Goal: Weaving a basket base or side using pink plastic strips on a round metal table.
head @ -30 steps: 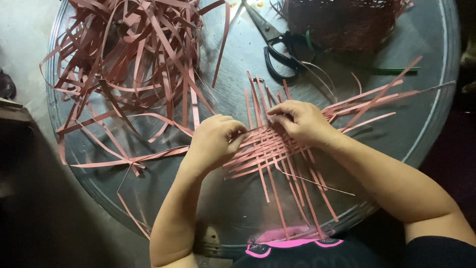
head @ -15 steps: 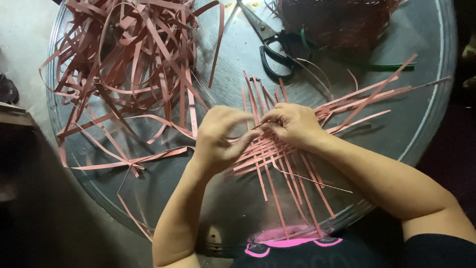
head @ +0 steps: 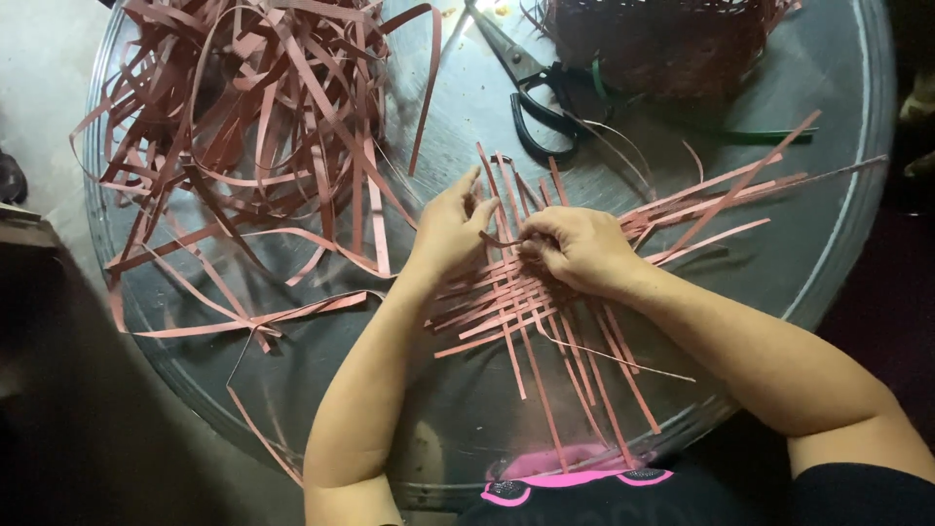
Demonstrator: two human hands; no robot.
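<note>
A flat mat of crossed pink strips (head: pixel 526 312) lies in the middle of a round metal tray (head: pixel 828 263). My left hand (head: pixel 450 229) rests on the mat's upper left part, fingers pinching an upright strip. My right hand (head: pixel 575 245) presses on the mat's centre, its fingers curled around a strip where the two hands meet. Loose strip ends fan out to the right and toward me.
A big tangled heap of pink strips (head: pixel 253 146) fills the tray's left side. Black scissors (head: pixel 531 93) lie at the top centre, beside a dark woven basket (head: pixel 672 44). A green strip (head: pixel 750 134) lies by the basket.
Both hands have shifted slightly upward on the mat and closed together over the strips at its upper middle.
</note>
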